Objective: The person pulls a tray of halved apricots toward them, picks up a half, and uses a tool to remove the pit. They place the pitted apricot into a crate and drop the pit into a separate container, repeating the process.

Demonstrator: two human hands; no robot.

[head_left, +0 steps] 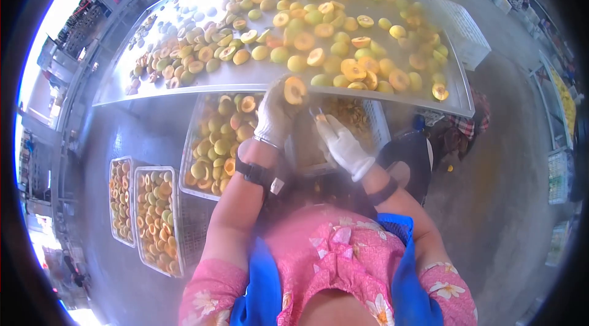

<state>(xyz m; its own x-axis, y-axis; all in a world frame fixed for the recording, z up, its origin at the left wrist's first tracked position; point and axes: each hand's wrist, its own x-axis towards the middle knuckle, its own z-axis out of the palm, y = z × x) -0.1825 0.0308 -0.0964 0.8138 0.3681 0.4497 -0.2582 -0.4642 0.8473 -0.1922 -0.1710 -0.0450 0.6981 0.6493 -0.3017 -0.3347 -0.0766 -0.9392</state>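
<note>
My left hand (274, 118), in a white glove, is closed around a halved peach (295, 90) at the front edge of the metal table (215, 88). The orange cut face with its hollow shows. Just to the right, my gloved right hand (345, 147) has its fingers pressed together, and something thin and pale shows at its fingertips, too blurred to name. Below my hands stands a crate (379, 124) with brownish bits, perhaps pits. Left of it, a white crate (191, 135) holds whole and halved peaches.
Many yellow-green peaches (353, 70), whole and halved, cover much of the table. Two filled crates (177, 228) (132, 203) stand on the floor at left. A white crate (466, 31) stands beyond the table's right edge. Someone's plaid sleeve (481, 114) shows at right.
</note>
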